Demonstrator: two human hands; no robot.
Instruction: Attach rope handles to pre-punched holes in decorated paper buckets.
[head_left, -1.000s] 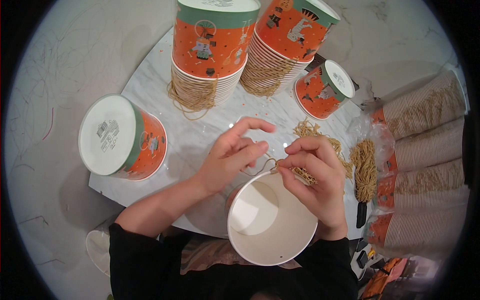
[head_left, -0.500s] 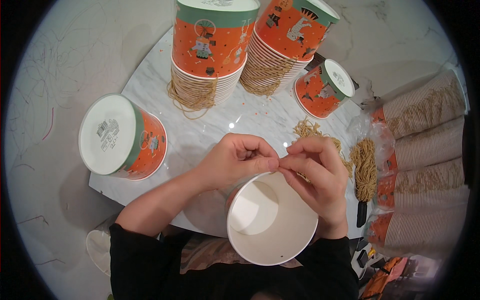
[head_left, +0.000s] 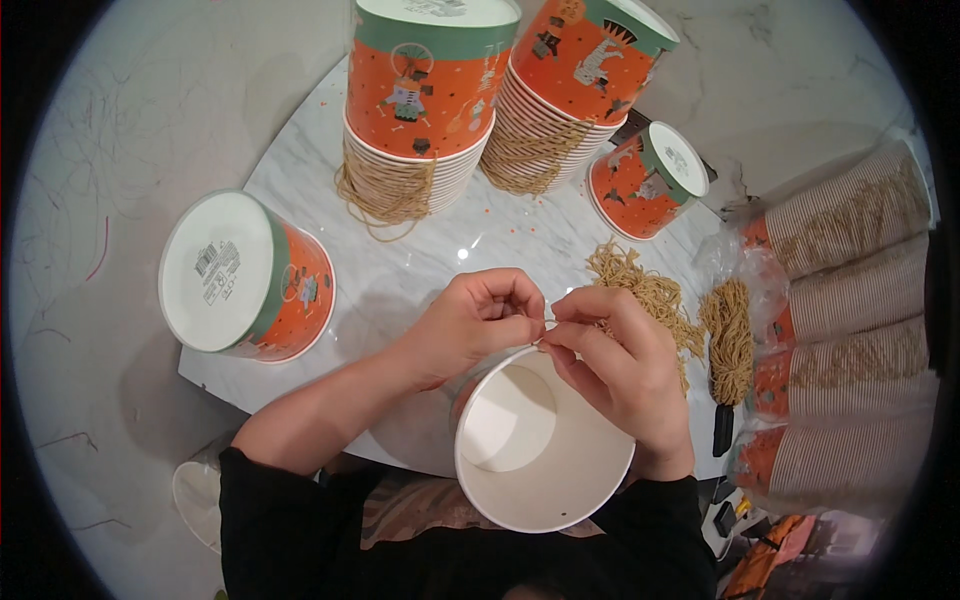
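Observation:
A white-lined paper bucket (head_left: 540, 455) lies open toward me at the table's near edge. My left hand (head_left: 478, 322) and my right hand (head_left: 612, 375) meet at its far rim, fingertips pinched together on a thin piece of tan string at the rim. The string itself is mostly hidden by my fingers. A loose heap of tan string handles (head_left: 645, 300) lies on the marble just behind my right hand.
Two tall stacks of orange-and-green buckets with string handles (head_left: 420, 110) (head_left: 570, 90) stand at the back. Single upside-down buckets sit at left (head_left: 245, 278) and back right (head_left: 645, 180). Bagged stacks of buckets (head_left: 850, 330) and a string bundle (head_left: 728, 340) lie right. The marble table (head_left: 400, 270) is round.
My left hand's fingers, spread a second ago, have closed and drawn in to the bucket's rim. Both hands now pinch together there. The bucket has barely moved.

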